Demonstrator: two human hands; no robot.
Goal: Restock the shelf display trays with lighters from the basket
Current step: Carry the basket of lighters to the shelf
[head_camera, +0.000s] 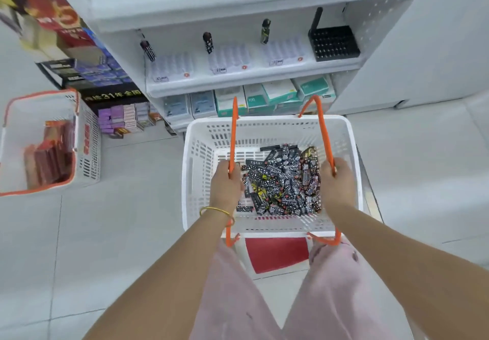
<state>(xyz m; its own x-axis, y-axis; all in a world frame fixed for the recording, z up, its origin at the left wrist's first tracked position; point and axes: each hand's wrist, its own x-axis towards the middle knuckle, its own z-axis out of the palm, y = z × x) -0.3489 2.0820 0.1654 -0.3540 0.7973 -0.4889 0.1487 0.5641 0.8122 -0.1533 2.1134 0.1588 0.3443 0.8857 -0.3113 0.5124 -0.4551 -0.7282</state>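
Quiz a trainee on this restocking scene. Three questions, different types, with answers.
1. True or false: the left hand and right hand each grip an orange handle of the white basket.
2. How many display trays on the shelf are black?
3. The lighters in the basket are: A) sorted in rows B) a loose pile C) boxed.
Key: 1 true; 2 one, at the right end; 3 B.

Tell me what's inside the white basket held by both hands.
A loose heap of patterned lighters, mostly black-and-white, some yellow, on the basket floor. The left hand and right hand cover its edges; lower layers are hidden.
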